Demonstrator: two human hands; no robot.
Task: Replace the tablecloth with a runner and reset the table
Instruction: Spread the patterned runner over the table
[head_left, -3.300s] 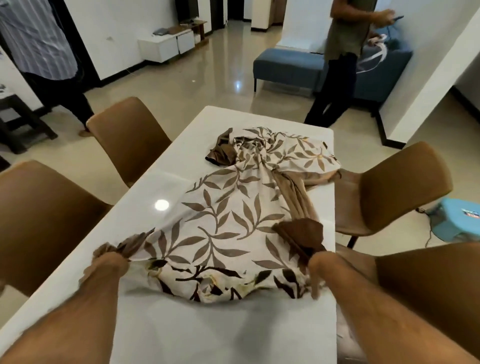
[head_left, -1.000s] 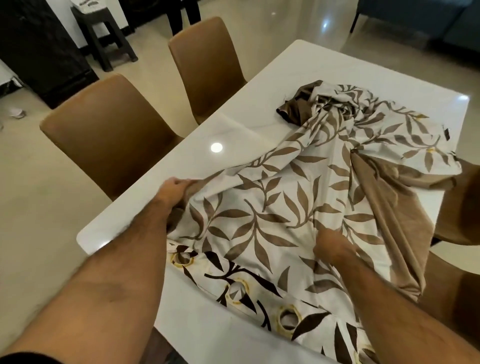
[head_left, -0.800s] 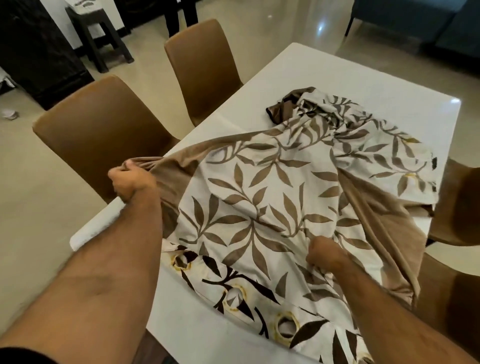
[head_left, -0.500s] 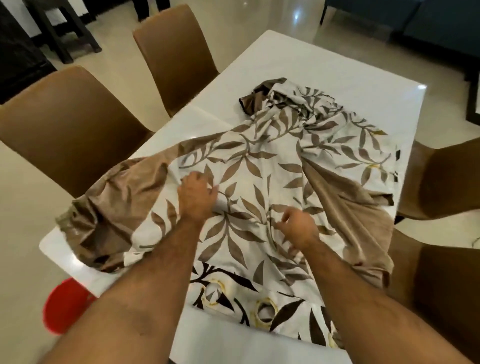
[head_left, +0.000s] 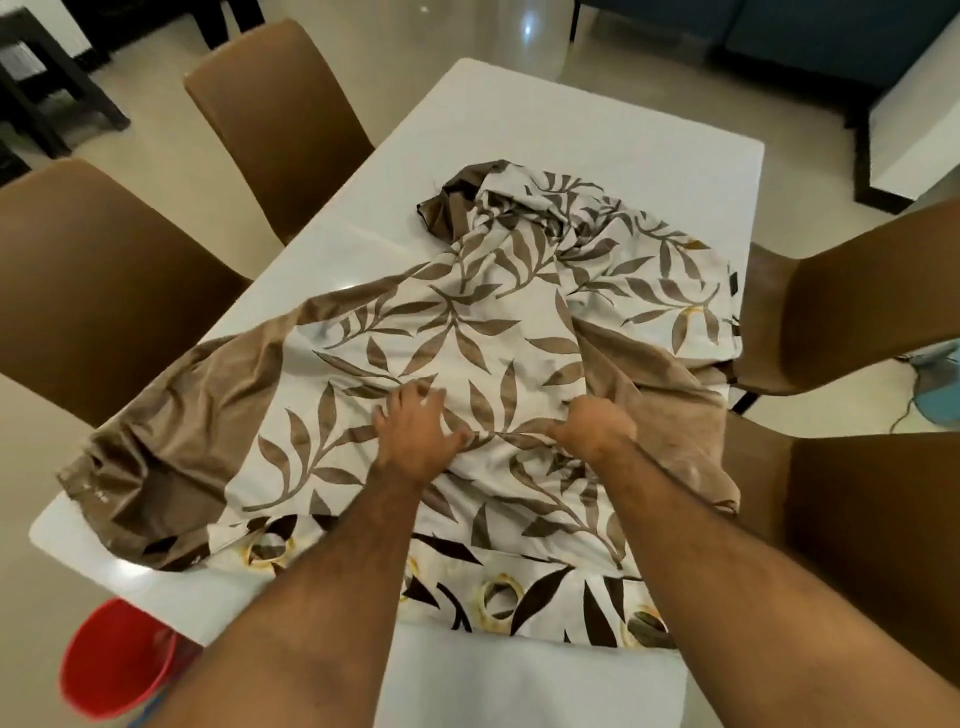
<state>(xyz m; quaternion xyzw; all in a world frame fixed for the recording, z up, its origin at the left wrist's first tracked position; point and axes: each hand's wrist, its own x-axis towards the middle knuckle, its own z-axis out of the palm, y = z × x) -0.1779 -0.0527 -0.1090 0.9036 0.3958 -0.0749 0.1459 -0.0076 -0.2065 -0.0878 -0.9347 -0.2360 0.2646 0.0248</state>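
One cloth (head_left: 467, 338), one white counter (head_left: 597, 119), four brown chairs and two hands are in view, plus one red bucket (head_left: 117, 660) on the floor by the counter's near left corner. Two chairs stand on the left, a far one (head_left: 280, 114) and a near one (head_left: 88, 280); two stand on the right, a far one (head_left: 857, 296) and a near one (head_left: 872, 535). The cloth lies rumpled over the near and middle part of the counter, with the far end of the counter bare. Both hands are on the cloth's middle, close together. The left hand (head_left: 415, 436) lies on it with fingers spread and bent, pressing into the fabric. The right hand (head_left: 597, 431) is curled into a fist, bunching a fold of cloth. The cloth is cream with brown leaf sprigs; plain brown panels run along its left edge, which reaches the counter's left rim, and under the right hand. Its near edge has darker leaves and a row of yellowish rings. The far end is heaped in folds.
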